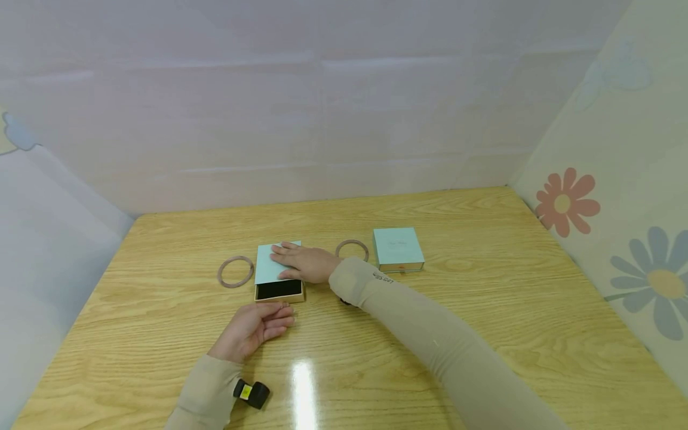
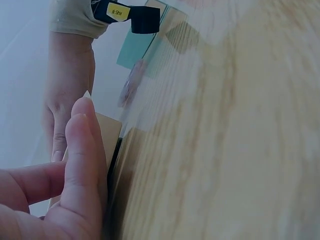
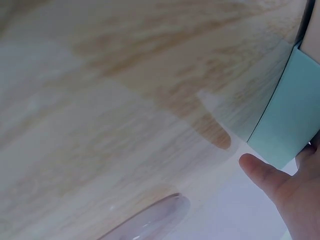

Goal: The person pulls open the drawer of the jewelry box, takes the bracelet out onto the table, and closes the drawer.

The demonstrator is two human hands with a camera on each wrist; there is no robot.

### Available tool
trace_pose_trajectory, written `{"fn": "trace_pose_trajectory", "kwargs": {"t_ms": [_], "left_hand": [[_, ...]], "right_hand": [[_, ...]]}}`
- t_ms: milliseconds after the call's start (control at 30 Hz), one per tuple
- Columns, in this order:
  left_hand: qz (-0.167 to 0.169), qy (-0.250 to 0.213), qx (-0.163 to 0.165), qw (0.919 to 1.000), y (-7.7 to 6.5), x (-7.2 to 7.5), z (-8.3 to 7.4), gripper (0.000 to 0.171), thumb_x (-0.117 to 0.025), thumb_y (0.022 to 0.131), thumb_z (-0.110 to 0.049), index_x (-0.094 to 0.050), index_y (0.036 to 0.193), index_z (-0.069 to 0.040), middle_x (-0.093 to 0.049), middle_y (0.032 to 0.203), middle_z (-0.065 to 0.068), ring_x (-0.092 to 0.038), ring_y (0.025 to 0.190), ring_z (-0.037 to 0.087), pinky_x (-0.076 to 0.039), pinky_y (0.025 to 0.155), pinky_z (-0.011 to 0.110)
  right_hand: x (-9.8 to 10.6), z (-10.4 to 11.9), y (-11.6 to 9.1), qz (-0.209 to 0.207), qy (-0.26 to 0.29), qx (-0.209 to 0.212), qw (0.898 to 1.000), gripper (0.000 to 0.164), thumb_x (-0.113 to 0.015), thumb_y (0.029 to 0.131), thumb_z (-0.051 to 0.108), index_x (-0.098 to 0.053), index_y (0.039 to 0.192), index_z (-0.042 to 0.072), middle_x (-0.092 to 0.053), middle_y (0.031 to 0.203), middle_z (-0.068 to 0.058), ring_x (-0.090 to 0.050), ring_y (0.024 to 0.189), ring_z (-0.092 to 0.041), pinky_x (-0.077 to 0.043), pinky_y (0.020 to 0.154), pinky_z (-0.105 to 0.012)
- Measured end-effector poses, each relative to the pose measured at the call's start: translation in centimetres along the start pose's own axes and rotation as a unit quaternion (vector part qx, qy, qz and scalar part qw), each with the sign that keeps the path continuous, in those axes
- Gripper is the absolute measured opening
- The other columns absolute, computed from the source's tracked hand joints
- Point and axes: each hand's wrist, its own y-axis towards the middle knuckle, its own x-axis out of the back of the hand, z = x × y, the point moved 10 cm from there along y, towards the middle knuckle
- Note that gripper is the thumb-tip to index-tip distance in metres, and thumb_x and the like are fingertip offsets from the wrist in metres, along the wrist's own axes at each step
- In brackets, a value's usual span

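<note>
A pale mint drawer-style box (image 1: 263, 263) stands at the middle left of the table, its black-lined inner drawer (image 1: 279, 289) slid partly out toward me. My right hand (image 1: 306, 264) rests on top of the sleeve with fingers spread. In the right wrist view its thumb lies near the box's mint side (image 3: 287, 107). At the drawer's front my left hand (image 1: 258, 328) brings thumb and index finger together; they seem to pinch its front, though the exact contact is hidden. One pinkish bangle (image 1: 235, 272) lies left of the box, another bangle (image 1: 352, 242) beyond my right wrist.
A second mint box (image 1: 399, 248), closed, stands to the right on the wooden table (image 1: 484, 298). Pale cloth (image 1: 322, 119) hangs behind the table, with flower-printed cloth (image 1: 618, 209) at the right side. My right forearm (image 1: 446, 334) crosses the table's middle.
</note>
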Motion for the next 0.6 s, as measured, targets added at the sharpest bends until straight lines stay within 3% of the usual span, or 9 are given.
{"fn": "trace_pose_trajectory", "kwargs": {"t_ms": [600], "left_hand": [[0.009, -0.010, 0.001, 0.9999, 0.26, 0.02, -0.11, 0.036, -0.038, 0.105, -0.005, -0.036, 0.133, 0.017, -0.071, 0.094, 0.006, -0.070, 0.082, 0.013, -0.057, 0.073, 0.022]], "right_hand": [[-0.03, 0.05, -0.05, 0.001, -0.005, -0.006, 1.000, 0.059, -0.040, 0.104, 0.041, -0.023, 0.155, 0.015, -0.013, 0.161, 0.001, -0.004, 0.147, -0.015, -0.011, 0.118, -0.030]]}}
